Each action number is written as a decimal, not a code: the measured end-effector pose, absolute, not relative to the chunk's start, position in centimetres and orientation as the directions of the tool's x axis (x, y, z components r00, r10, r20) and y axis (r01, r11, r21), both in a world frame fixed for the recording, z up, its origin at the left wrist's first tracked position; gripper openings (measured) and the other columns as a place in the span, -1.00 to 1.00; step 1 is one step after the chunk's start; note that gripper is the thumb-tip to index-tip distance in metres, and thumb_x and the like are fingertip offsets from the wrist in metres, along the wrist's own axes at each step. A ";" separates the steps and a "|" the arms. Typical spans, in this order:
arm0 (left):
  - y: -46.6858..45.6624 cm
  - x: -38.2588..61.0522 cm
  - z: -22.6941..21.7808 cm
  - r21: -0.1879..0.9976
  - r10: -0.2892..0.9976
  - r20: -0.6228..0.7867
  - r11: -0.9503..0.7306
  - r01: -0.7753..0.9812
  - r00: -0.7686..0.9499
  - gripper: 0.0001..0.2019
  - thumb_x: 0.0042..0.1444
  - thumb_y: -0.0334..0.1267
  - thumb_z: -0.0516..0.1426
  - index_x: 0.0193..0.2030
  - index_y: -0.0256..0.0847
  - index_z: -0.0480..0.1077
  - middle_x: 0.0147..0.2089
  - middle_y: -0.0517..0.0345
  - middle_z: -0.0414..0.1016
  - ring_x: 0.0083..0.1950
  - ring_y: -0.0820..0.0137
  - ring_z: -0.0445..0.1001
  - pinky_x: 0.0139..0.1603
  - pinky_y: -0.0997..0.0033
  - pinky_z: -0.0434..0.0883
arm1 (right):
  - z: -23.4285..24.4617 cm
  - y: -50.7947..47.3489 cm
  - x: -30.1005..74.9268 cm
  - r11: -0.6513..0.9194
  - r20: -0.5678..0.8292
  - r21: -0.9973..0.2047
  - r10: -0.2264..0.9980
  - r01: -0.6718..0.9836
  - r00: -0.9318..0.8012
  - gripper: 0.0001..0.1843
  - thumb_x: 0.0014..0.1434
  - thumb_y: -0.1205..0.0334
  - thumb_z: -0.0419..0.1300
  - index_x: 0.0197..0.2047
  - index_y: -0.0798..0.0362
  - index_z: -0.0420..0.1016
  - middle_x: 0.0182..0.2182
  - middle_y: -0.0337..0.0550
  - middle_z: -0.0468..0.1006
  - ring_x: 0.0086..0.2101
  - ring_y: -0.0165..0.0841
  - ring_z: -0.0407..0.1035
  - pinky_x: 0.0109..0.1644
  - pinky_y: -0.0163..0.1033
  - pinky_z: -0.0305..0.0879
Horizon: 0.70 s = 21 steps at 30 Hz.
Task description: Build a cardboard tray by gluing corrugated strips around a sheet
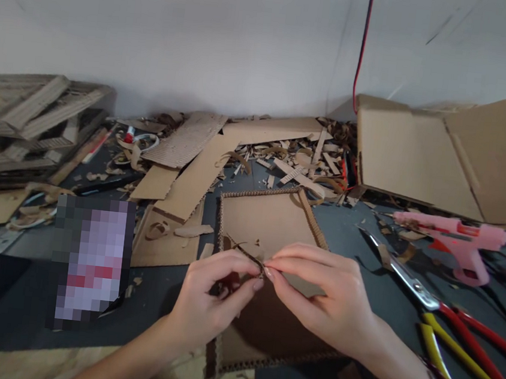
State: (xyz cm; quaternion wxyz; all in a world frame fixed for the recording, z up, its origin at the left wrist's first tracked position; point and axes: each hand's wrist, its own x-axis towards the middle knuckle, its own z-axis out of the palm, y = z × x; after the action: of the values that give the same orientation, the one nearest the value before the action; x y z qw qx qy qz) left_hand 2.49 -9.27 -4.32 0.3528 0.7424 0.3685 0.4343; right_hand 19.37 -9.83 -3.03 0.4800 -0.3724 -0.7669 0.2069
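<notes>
Both hands meet above a shallow cardboard tray (261,217), whose raised edges are strips of corrugated cardboard. Pinched between the thumb and fingers of my left hand (220,282) is a thin cardboard strip (246,253), its free end pointing up and left. The fingertips of my right hand (322,281) close on the strip's other end, touching the left fingertips. A few small scraps lie on the tray's floor behind the fingers. My hands and forearms cover part of the tray's middle and its right side.
A pink glue gun (460,238) lies at right, near scissors (415,285) with red handles and a yellow-handled tool (465,356). An opened cardboard box (419,153) stands behind them. Cardboard scraps (279,156) line the wall; stacked cardboard frames (29,118) are at left, beside a blurred phone (95,263).
</notes>
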 end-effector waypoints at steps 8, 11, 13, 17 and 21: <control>-9.4 2.6 -4.5 0.880 0.875 0.304 -0.409 0.240 0.378 -0.96 0.00 -0.42 0.13 -0.40 -0.24 0.39 -0.48 0.15 0.43 -0.64 0.57 0.29 -0.70 0.62 0.23 | -3.3 -9.9 19.5 0.650 0.581 -0.644 0.759 0.404 -0.295 -0.88 0.05 0.49 0.12 -0.38 0.11 0.43 -0.46 -0.15 0.51 -0.44 -0.43 0.38 -0.35 -0.33 0.37; -9.4 2.6 -4.4 0.880 0.875 0.294 -0.405 0.250 0.384 -0.97 0.00 -0.42 0.12 -0.42 -0.25 0.38 -0.50 0.15 0.43 -0.63 0.56 0.30 -0.69 0.62 0.23 | -3.4 -9.9 19.6 0.638 0.573 -0.645 0.768 0.421 -0.285 -0.88 0.05 0.48 0.11 -0.39 0.11 0.42 -0.45 -0.15 0.51 -0.43 -0.43 0.38 -0.35 -0.33 0.36; -9.4 2.6 -4.3 0.870 0.869 0.303 -0.420 0.259 0.391 -0.97 0.00 -0.42 0.12 -0.43 -0.25 0.37 -0.50 0.14 0.43 -0.61 0.54 0.32 -0.67 0.61 0.25 | -3.3 -9.7 19.6 0.631 0.585 -0.637 0.770 0.442 -0.255 -0.88 0.04 0.48 0.11 -0.41 0.10 0.41 -0.46 -0.15 0.51 -0.44 -0.43 0.38 -0.34 -0.34 0.36; -9.5 2.6 -4.4 0.878 0.877 0.276 -0.396 0.267 0.393 -0.98 0.00 -0.40 0.12 -0.42 -0.24 0.36 -0.51 0.18 0.40 -0.62 0.55 0.31 -0.66 0.60 0.26 | -3.2 -9.4 19.7 0.616 0.622 -0.621 0.763 0.484 -0.174 -0.87 0.01 0.51 0.11 -0.44 0.11 0.40 -0.49 -0.16 0.51 -0.45 -0.45 0.39 -0.35 -0.36 0.35; -9.7 2.5 -4.5 0.944 0.897 0.165 -0.264 0.197 0.410 -0.98 0.06 -0.36 0.09 -0.37 -0.24 0.33 -0.51 0.23 0.33 -0.68 0.59 0.31 -0.71 0.63 0.25 | -2.8 -9.5 19.7 0.609 0.624 -0.640 0.767 0.469 -0.145 -0.85 0.00 0.51 0.11 -0.42 0.09 0.41 -0.49 -0.17 0.52 -0.45 -0.45 0.40 -0.35 -0.36 0.36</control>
State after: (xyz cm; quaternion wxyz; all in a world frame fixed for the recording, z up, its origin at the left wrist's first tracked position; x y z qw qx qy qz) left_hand 2.52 -9.65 -4.51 0.4639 0.6999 0.3909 0.3771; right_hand 19.72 -9.47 -2.81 0.5039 -0.4163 -0.7421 0.1482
